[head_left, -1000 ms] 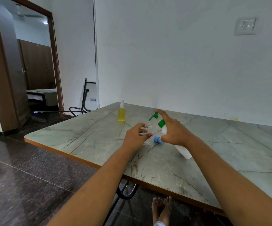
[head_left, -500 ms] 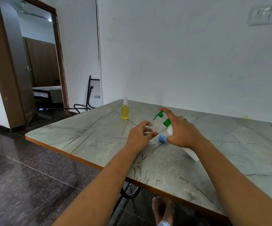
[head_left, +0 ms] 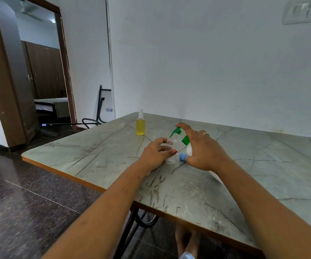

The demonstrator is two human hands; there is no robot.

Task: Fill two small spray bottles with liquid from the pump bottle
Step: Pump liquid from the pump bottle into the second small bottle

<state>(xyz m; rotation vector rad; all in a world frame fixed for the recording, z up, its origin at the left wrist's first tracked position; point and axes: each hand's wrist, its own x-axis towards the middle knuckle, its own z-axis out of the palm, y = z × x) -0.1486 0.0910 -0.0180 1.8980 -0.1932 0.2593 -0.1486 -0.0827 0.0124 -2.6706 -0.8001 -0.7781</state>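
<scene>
A small clear spray bottle stands uncapped on the marble table, and my left hand grips it from the left. My right hand holds the white pump bottle tilted, index finger on its green pump head, whose nozzle sits right over the clear bottle's mouth. A blue cap lies on the table just under my right hand. A second spray bottle, full of yellow liquid with a white sprayer, stands capped farther back on the table.
The table's orange front edge runs diagonally toward me, with my bare feet below it. A white wall backs the table. At left are a black metal frame and an open doorway into another room.
My view has shifted slightly. Both hands stay on their bottles, with the pump nozzle still over the clear bottle's mouth.
</scene>
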